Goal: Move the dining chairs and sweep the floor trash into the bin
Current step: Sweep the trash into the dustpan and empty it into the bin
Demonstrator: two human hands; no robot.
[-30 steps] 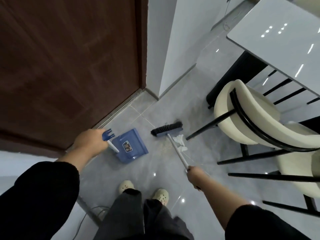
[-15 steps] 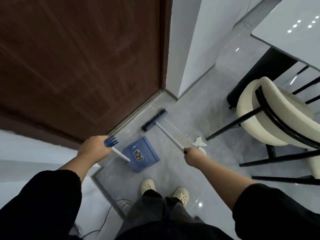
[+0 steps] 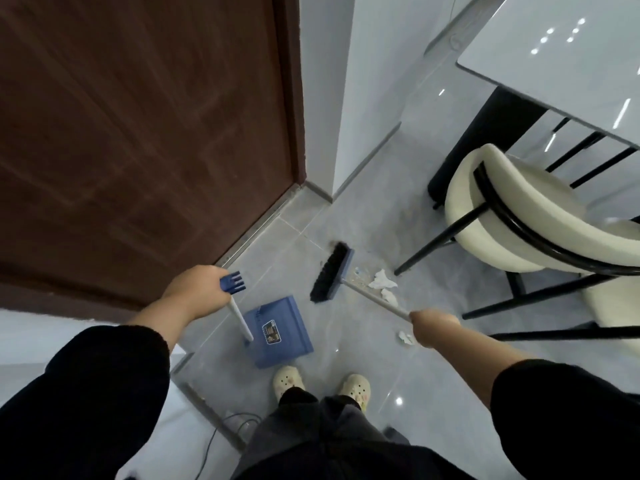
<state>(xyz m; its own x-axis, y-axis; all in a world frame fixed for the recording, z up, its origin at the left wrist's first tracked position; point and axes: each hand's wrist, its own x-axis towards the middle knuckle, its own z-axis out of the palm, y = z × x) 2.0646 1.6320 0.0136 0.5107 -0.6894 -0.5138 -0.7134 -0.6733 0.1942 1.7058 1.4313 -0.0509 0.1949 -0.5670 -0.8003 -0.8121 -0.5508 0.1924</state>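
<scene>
Head view, looking straight down at a grey tiled floor [image 3: 450,393] between a dark wooden door [image 3: 138,133] at ten o'clock and a glossy table [image 3: 554,64] at two o'clock.

The left hand [image 3: 197,292] sits at nine o'clock from the picture's middle, its fingers curled round the top of the dustpan's white pole, with the blue comb-shaped end [image 3: 232,282] sticking out past the knuckles. The blue dustpan [image 3: 280,332] rests on the floor just at twelve o'clock from the cream shoes [image 3: 289,379], its labelled face turned up.

The right hand [image 3: 433,325], at four o'clock, grips the pale broom handle [image 3: 374,299]; its fingers wrap under the handle and are mostly hidden by the back of the hand. The handle runs up toward ten o'clock to the broom head [image 3: 332,271], whose black bristles face the door side. The head lies near the dustpan, at one o'clock from it, apart from it.

White paper scraps [image 3: 382,282] and small crumbs lie just beside the broom head at its three o'clock side, behind the bristles. One more scrap [image 3: 404,337] lies by the right wrist.

A cream chair [image 3: 512,216] with black legs stands at three o'clock, near the table. A thin cable [image 3: 221,431] trails at seven o'clock.
</scene>
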